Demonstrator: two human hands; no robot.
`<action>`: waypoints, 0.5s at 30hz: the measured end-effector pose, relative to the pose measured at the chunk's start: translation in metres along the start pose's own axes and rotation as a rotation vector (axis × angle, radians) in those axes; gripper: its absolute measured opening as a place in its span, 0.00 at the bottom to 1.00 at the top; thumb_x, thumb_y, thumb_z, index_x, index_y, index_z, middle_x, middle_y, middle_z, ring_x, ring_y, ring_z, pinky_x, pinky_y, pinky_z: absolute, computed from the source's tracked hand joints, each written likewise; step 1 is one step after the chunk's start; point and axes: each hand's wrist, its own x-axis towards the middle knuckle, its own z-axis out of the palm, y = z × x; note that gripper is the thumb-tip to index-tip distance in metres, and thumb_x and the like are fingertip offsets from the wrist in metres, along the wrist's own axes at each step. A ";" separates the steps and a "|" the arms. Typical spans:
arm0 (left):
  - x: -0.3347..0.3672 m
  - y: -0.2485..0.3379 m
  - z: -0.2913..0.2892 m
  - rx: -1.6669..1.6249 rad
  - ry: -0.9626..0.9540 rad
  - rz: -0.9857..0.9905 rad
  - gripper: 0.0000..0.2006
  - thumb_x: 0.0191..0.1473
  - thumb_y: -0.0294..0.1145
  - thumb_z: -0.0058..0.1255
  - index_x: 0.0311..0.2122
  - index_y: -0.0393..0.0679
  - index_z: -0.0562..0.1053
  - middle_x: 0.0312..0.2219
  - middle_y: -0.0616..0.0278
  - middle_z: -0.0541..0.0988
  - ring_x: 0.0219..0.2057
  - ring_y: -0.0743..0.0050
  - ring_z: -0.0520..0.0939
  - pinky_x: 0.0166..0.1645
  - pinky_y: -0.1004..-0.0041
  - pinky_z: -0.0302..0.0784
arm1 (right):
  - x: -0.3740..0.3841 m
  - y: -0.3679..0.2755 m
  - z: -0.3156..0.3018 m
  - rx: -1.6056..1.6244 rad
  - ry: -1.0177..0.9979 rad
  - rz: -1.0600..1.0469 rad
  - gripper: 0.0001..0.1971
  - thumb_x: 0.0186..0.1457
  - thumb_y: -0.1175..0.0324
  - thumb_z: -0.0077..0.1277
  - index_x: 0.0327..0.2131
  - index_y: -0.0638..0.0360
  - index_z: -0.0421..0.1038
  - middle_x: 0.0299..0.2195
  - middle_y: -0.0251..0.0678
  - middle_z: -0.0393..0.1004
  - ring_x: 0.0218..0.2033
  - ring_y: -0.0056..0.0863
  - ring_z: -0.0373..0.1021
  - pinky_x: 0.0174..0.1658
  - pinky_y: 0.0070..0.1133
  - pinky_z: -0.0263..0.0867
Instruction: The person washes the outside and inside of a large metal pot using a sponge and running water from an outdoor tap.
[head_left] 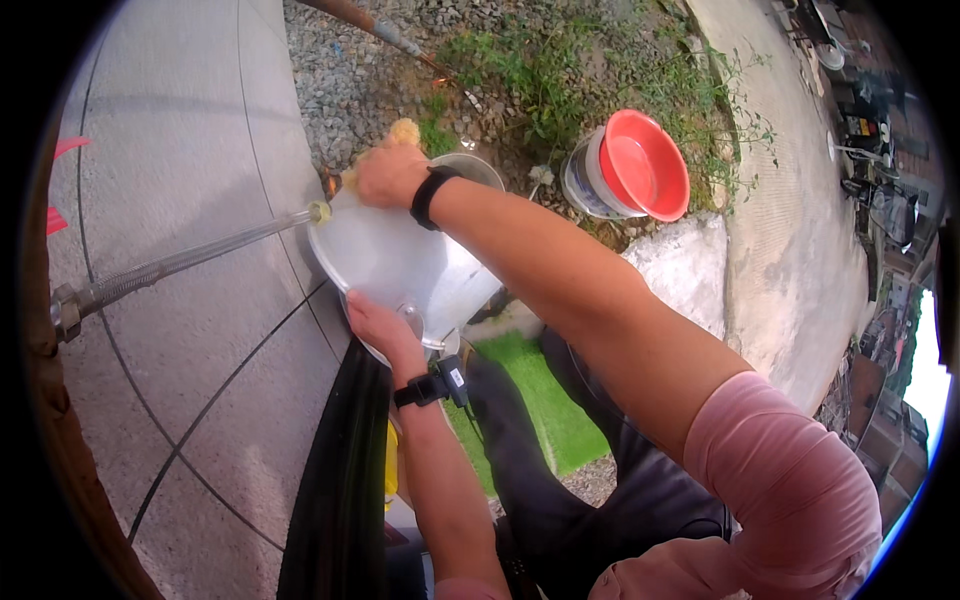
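A large silver metal pot (pixel 395 248) is tilted in front of me, its wide rim facing up and left. My left hand (pixel 384 328) is closed on the near rim, beside a fitting on the pot's wall. At the far rim my right hand (pixel 390 174) is closed around a fuzzy yellowish sponge (pixel 404 131), which sticks out past the fingers. Most of the sponge is hidden in the grip. A clear flexible hose (pixel 200 247) on a metal tap reaches in from the left, its end close to the rim.
A red basin (pixel 640 165) leans on a pale bucket (pixel 583 182) at the upper right. Gravel and weeds (pixel 540 85) lie beyond the pot, with a rusty pipe (pixel 370 25) above. Concrete paving (pixel 170 400) spans the left; a green mat (pixel 545 400) lies below.
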 end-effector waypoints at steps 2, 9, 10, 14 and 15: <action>0.000 -0.004 -0.001 0.086 -0.042 0.062 0.23 0.64 0.41 0.30 0.45 0.27 0.69 0.38 0.50 0.76 0.37 0.63 0.76 0.43 0.68 0.73 | -0.010 0.003 0.010 -0.074 0.070 -0.047 0.18 0.52 0.63 0.41 0.42 0.62 0.74 0.44 0.42 0.73 0.51 0.43 0.63 0.54 0.34 0.57; 0.039 0.056 -0.010 0.107 -0.400 0.033 0.24 0.63 0.43 0.34 0.46 0.28 0.69 0.39 0.47 0.77 0.37 0.57 0.77 0.44 0.66 0.71 | -0.095 0.008 0.049 -0.110 0.492 -0.239 0.24 0.56 0.61 0.42 0.54 0.62 0.61 0.54 0.44 0.62 0.60 0.46 0.54 0.62 0.38 0.48; 0.043 0.070 -0.016 0.261 -0.532 0.088 0.25 0.63 0.45 0.34 0.46 0.28 0.70 0.39 0.48 0.77 0.37 0.58 0.77 0.44 0.65 0.71 | -0.088 0.006 0.045 -0.101 0.493 -0.169 0.24 0.56 0.61 0.43 0.54 0.62 0.61 0.55 0.44 0.62 0.60 0.47 0.53 0.61 0.39 0.48; 0.038 0.076 -0.030 0.495 -0.628 0.312 0.23 0.62 0.45 0.39 0.45 0.29 0.71 0.39 0.51 0.77 0.37 0.59 0.77 0.45 0.65 0.71 | -0.069 0.010 0.036 -0.046 0.426 -0.216 0.23 0.56 0.61 0.43 0.54 0.60 0.62 0.54 0.44 0.62 0.60 0.48 0.53 0.61 0.39 0.49; 0.027 0.085 -0.030 0.696 -0.643 0.249 0.22 0.62 0.43 0.41 0.43 0.29 0.71 0.38 0.53 0.77 0.37 0.62 0.78 0.44 0.67 0.71 | -0.066 0.016 0.035 -0.060 0.465 -0.174 0.23 0.56 0.61 0.43 0.53 0.60 0.62 0.54 0.44 0.63 0.60 0.48 0.53 0.61 0.39 0.49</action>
